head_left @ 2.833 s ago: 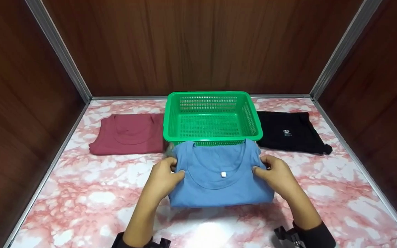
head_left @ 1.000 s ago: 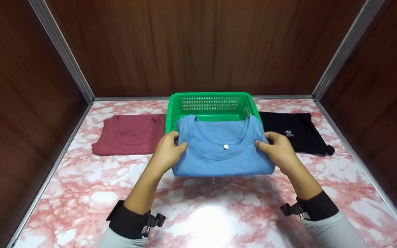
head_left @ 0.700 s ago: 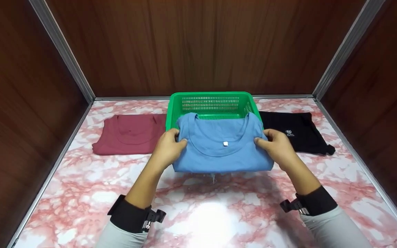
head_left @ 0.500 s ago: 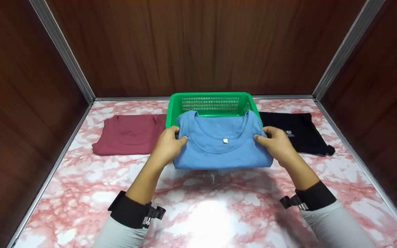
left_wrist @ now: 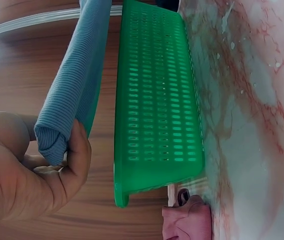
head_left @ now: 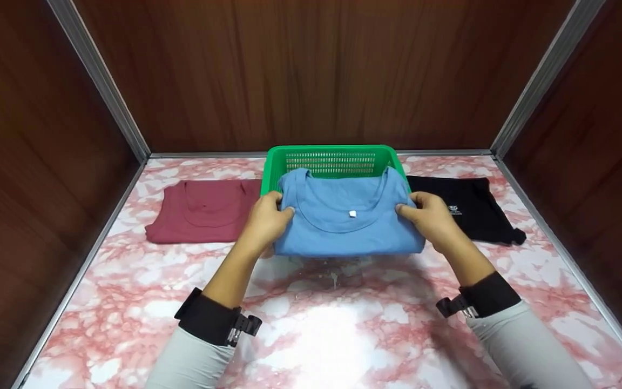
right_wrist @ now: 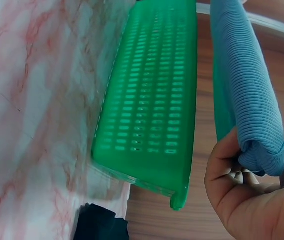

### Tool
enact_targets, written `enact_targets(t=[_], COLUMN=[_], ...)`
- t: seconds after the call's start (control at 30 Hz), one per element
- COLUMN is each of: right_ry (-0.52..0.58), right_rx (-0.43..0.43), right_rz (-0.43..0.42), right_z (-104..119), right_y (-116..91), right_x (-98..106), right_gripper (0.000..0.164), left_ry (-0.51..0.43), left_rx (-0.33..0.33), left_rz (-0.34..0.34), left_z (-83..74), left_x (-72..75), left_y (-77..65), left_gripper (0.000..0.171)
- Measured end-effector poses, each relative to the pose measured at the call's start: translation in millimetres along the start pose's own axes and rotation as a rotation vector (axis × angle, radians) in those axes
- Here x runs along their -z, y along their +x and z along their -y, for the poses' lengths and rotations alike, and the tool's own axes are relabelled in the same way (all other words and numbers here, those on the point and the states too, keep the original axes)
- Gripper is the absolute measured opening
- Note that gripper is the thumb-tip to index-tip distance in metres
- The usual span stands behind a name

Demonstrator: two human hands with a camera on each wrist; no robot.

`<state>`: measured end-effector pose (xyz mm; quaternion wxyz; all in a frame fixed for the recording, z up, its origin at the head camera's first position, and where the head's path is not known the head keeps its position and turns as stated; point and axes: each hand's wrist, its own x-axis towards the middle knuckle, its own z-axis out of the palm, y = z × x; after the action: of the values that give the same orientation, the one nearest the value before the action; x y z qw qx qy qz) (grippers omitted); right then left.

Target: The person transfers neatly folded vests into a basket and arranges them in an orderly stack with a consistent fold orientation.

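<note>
Between both hands, a folded blue shirt (head_left: 346, 237) with a scoop neck and a small white tag is held up by its two side edges. My left hand (head_left: 265, 220) pinches its left edge, thumb on top and fingers beneath. At the opposite edge my right hand (head_left: 431, 219) grips the same way. Both wrist views show the ribbed folded shirt (left_wrist: 67, 90) above the rim of a green slotted basket (right_wrist: 147, 95), with a gap between them. In the head view the shirt covers the front of that basket and most of its inside.
A folded maroon shirt (head_left: 208, 210) lies left of the basket, and a folded black garment (head_left: 446, 208) with a small white print lies to its right. The pink-and-white marbled table (head_left: 181, 324) is enclosed by dark wood panels (head_left: 311, 75) at the back and sides.
Both hands have lifted the blue shirt and carried it forward, from in front of the green basket to over its front rim. The maroon and black garments have stayed where they were.
</note>
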<state>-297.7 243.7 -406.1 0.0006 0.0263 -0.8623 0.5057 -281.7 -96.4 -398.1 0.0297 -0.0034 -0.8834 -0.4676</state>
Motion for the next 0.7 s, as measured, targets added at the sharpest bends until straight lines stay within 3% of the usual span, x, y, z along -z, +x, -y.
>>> enact_targets(t=[0.43, 0.7], right_ry=[-0.009, -0.021], right_rx=[-0.026, -0.022], right_rz=[0.019, 0.001], right_z=[0.6, 2.6], right_y=[17.9, 31.2], right_x=[-0.1, 2.0], right_gripper=[0.039, 0.038], left_ry=[-0.025, 0.006], left_rx=[0.01, 0.02], left_rz=[-0.015, 0.01], left_z=[-1.7, -7.6], left_x=[-1.1, 1.5], left_y=[14.2, 26.0], left_gripper=[0.025, 0.036])
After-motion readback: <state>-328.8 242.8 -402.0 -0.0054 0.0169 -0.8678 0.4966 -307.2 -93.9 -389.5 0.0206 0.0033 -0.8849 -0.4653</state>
